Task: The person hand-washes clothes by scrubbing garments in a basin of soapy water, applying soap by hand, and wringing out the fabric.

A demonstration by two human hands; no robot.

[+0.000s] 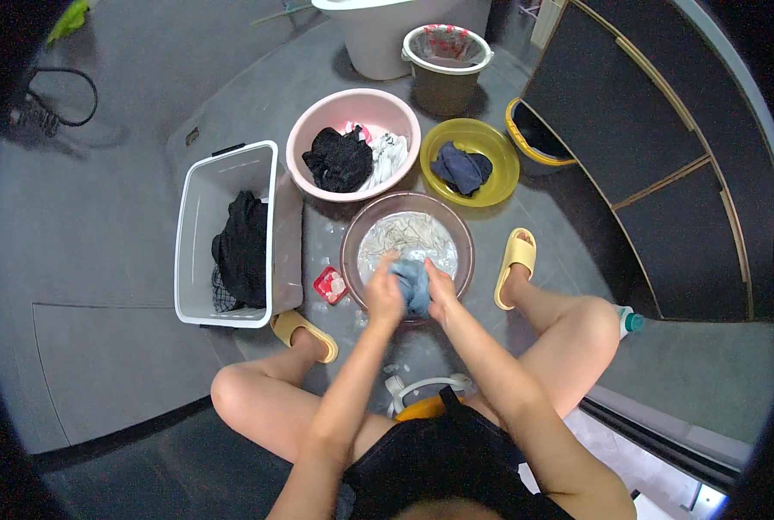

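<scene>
A blue wet-looking cloth (413, 288) is held between my two hands over the near side of a brownish-pink basin (467, 247). My left hand (384, 293) grips its left side, and my right hand (441, 290) has the right side, with the fingers of both curled in. Inside the basin, a whitish cloth (411, 232) lies in sudsy water beyond my hands. Just left of the basin, a red soap dish (329, 285) with pale soap sits on the wet floor.
A light grey tub (284, 251) with black clothes stands left. Farther off are a pink basin (298, 130) of black and white laundry, an olive-yellow basin (505, 173) with a navy cloth (461, 169), and a lined bucket (446, 91). Dark cabinets (629, 95) stand right; my slippered feet flank the basin.
</scene>
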